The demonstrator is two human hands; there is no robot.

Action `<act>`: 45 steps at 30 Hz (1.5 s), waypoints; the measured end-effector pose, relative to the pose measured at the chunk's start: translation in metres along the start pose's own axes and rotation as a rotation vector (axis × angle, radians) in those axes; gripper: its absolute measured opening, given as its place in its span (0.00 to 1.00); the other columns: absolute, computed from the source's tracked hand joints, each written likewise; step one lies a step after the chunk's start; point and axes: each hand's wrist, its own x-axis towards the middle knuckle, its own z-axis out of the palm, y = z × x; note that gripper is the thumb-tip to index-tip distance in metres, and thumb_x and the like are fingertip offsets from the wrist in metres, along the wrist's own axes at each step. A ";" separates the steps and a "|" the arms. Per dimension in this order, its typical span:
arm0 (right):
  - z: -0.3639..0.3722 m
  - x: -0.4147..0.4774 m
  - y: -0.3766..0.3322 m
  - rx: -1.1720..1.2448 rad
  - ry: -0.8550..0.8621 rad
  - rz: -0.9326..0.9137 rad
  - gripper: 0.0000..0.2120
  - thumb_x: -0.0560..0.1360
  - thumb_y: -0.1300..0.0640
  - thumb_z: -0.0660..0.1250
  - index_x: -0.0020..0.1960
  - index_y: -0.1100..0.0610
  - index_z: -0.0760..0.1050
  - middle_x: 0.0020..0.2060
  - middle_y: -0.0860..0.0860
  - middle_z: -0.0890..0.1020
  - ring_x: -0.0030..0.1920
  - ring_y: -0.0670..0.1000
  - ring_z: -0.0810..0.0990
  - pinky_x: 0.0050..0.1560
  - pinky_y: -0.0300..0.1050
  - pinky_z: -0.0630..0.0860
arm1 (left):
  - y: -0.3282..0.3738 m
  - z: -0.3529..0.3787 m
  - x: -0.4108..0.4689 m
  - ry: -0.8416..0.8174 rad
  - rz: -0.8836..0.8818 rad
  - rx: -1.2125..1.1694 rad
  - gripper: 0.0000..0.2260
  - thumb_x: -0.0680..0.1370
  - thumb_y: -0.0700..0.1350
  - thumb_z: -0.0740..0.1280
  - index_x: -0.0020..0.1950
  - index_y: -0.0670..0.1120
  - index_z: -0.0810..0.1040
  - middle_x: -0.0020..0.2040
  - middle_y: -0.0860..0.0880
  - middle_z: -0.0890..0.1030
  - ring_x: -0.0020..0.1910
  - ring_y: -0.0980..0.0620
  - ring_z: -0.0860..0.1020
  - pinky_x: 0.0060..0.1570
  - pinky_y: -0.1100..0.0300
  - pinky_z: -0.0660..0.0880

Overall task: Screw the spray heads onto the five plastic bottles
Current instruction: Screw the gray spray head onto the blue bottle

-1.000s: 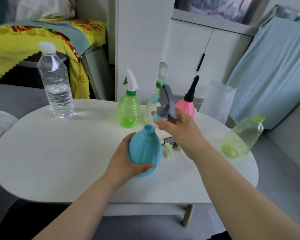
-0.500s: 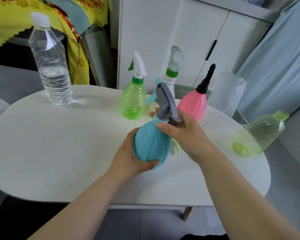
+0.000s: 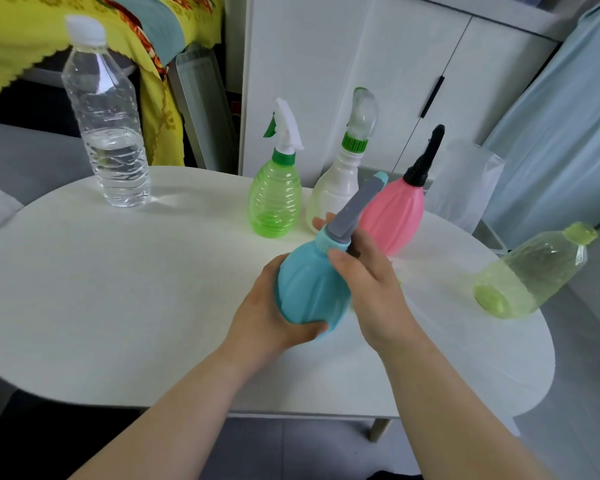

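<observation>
The blue bottle (image 3: 309, 289) is held just above the table (image 3: 118, 289), in front of the person and between both hands. Its long axis tilts from the base near the body up and away to the right, ending in the grey spray head (image 3: 355, 209). The left hand (image 3: 274, 320) wraps the bottle's belly from the left and below. The right hand (image 3: 371, 285) curls its thumb and fingers round the teal collar at the neck, so it is the hand placed to turn. The twist probably has to run about that tilted axis, with the left hand bracing the body. The threads are covered by the collar and the fingers, so how far the head is seated cannot be told, and the trigger side is hidden behind the right hand. Behind stand the green bottle (image 3: 275, 206), the white bottle (image 3: 333, 199) and the pink bottle (image 3: 392, 220), each with a head on. The yellow-green bottle (image 3: 534, 275) lies on its side at the table's right edge, nearer the right hand, its neck pointing away, apparently headless.
</observation>
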 end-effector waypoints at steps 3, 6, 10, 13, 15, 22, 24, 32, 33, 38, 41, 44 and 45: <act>-0.002 0.003 0.001 -0.036 0.024 -0.007 0.10 0.69 0.53 0.61 0.49 0.47 0.74 0.46 0.45 0.80 0.47 0.37 0.78 0.48 0.30 0.74 | 0.000 0.001 0.000 0.012 0.003 0.012 0.37 0.58 0.47 0.76 0.61 0.59 0.61 0.51 0.62 0.71 0.51 0.56 0.72 0.47 0.60 0.69; 0.004 0.006 0.006 -0.102 0.152 0.003 0.08 0.70 0.57 0.68 0.46 0.48 0.71 0.47 0.51 0.79 0.50 0.47 0.78 0.55 0.43 0.75 | 0.000 0.001 0.000 0.015 0.009 0.031 0.37 0.58 0.48 0.76 0.60 0.60 0.60 0.48 0.67 0.68 0.49 0.57 0.71 0.41 0.66 0.67; 0.013 0.008 0.008 -0.193 0.252 -0.035 0.12 0.69 0.57 0.69 0.42 0.44 0.68 0.42 0.45 0.78 0.45 0.44 0.77 0.47 0.34 0.73 | 0.001 0.001 0.000 0.009 0.018 0.010 0.35 0.58 0.48 0.77 0.52 0.68 0.58 0.47 0.70 0.68 0.46 0.63 0.72 0.39 0.73 0.66; 0.009 0.004 0.008 -0.196 0.101 -0.021 0.07 0.72 0.53 0.65 0.44 0.42 0.69 0.43 0.36 0.78 0.47 0.35 0.75 0.49 0.32 0.71 | 0.001 -0.001 0.000 -0.005 0.013 -0.011 0.34 0.57 0.48 0.77 0.47 0.72 0.59 0.47 0.71 0.69 0.45 0.73 0.70 0.36 0.76 0.68; 0.003 0.002 0.008 -0.153 0.012 -0.016 0.06 0.72 0.50 0.59 0.47 0.41 0.70 0.40 0.28 0.77 0.46 0.30 0.73 0.49 0.25 0.69 | -0.001 -0.003 0.002 -0.022 0.001 -0.036 0.34 0.57 0.46 0.77 0.47 0.71 0.60 0.47 0.70 0.70 0.44 0.74 0.70 0.36 0.79 0.68; 0.008 0.009 0.012 -0.138 0.114 -0.021 0.12 0.67 0.47 0.61 0.50 0.47 0.75 0.37 0.23 0.75 0.43 0.29 0.75 0.46 0.25 0.71 | -0.001 -0.009 0.004 -0.074 -0.021 -0.071 0.32 0.53 0.49 0.75 0.47 0.71 0.62 0.47 0.67 0.72 0.42 0.79 0.70 0.35 0.82 0.67; 0.010 0.011 0.016 -0.131 0.139 0.003 0.10 0.65 0.46 0.63 0.46 0.42 0.75 0.36 0.24 0.76 0.42 0.30 0.75 0.46 0.27 0.73 | 0.000 -0.010 0.004 -0.077 -0.013 -0.080 0.32 0.54 0.48 0.76 0.47 0.70 0.62 0.47 0.67 0.72 0.41 0.79 0.70 0.34 0.82 0.66; 0.012 0.020 0.004 -0.110 0.205 -0.068 0.21 0.63 0.52 0.70 0.51 0.60 0.71 0.41 0.55 0.76 0.42 0.51 0.77 0.47 0.46 0.76 | 0.003 -0.014 0.006 -0.134 -0.023 -0.115 0.33 0.50 0.53 0.73 0.50 0.70 0.64 0.49 0.66 0.75 0.44 0.75 0.73 0.35 0.79 0.69; 0.011 0.020 0.003 -0.120 0.172 -0.061 0.22 0.64 0.52 0.69 0.53 0.63 0.69 0.43 0.57 0.75 0.44 0.53 0.77 0.49 0.48 0.76 | 0.002 -0.015 0.007 -0.134 -0.022 -0.110 0.33 0.51 0.51 0.74 0.49 0.70 0.64 0.49 0.66 0.75 0.44 0.76 0.73 0.34 0.80 0.69; 0.000 0.017 0.000 -0.125 -0.073 -0.036 0.14 0.70 0.54 0.63 0.55 0.52 0.69 0.42 0.43 0.77 0.43 0.36 0.76 0.46 0.28 0.72 | 0.001 -0.017 0.009 -0.124 -0.033 -0.133 0.32 0.52 0.49 0.74 0.48 0.70 0.65 0.47 0.65 0.76 0.42 0.75 0.74 0.32 0.79 0.69; -0.005 0.017 -0.001 -0.076 -0.066 -0.006 0.10 0.72 0.60 0.64 0.52 0.50 0.73 0.51 0.60 0.80 0.52 0.51 0.79 0.56 0.45 0.76 | 0.000 -0.017 0.010 -0.125 -0.033 -0.126 0.32 0.52 0.49 0.75 0.48 0.70 0.65 0.47 0.65 0.76 0.42 0.74 0.74 0.32 0.79 0.69; -0.004 0.021 0.000 -0.074 0.041 -0.031 0.10 0.68 0.60 0.68 0.44 0.48 0.73 0.43 0.51 0.82 0.43 0.43 0.80 0.48 0.38 0.78 | 0.000 -0.016 0.010 -0.123 -0.037 -0.100 0.32 0.52 0.50 0.75 0.49 0.70 0.64 0.48 0.64 0.76 0.43 0.74 0.73 0.33 0.80 0.68; -0.003 0.023 0.000 -0.089 0.077 -0.032 0.12 0.66 0.60 0.71 0.43 0.47 0.71 0.39 0.46 0.80 0.40 0.40 0.78 0.44 0.35 0.76 | -0.001 -0.015 0.009 -0.124 -0.037 -0.082 0.32 0.52 0.51 0.74 0.48 0.71 0.63 0.48 0.64 0.76 0.43 0.75 0.73 0.33 0.80 0.68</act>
